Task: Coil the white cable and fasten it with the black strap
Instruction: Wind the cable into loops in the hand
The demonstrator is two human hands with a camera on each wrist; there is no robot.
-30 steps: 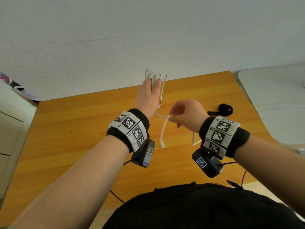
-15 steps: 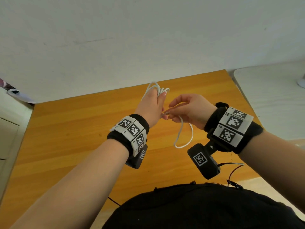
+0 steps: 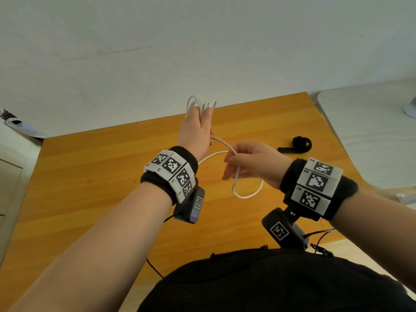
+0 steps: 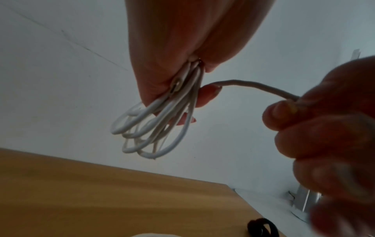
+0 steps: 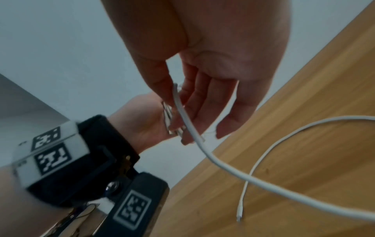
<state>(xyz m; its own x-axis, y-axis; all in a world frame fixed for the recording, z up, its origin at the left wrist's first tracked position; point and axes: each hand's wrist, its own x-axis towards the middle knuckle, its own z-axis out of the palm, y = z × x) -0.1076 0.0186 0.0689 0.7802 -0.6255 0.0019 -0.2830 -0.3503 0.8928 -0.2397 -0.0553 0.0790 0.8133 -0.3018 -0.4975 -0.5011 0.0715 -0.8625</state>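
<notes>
My left hand [image 3: 198,129] is raised above the wooden table [image 3: 101,176] and grips several loops of the white cable [image 3: 195,103]; the loops [image 4: 150,136] stick out past its fingertips. My right hand [image 3: 245,161] is just to its right, and its thumb and fingers pinch the loose run of cable [image 5: 182,112], which leads from the left palm. Below the right hand a slack loop [image 3: 247,192] hangs, and the free end with its small plug [image 5: 239,214] dangles over the table. The black strap [image 3: 297,145] lies curled on the table behind the right hand, untouched.
A pale wall stands behind the table's far edge. To the right is a light grey surface [image 3: 371,136], and white furniture [image 3: 9,181] borders the table on the left. Thin dark wires [image 3: 319,235] from the wrist cameras trail near my body.
The right hand has drawn away from the left hand, back toward me and lower, pulling out a stretch of cable. The left hand rose slightly with its loops. The strap is in view again.
</notes>
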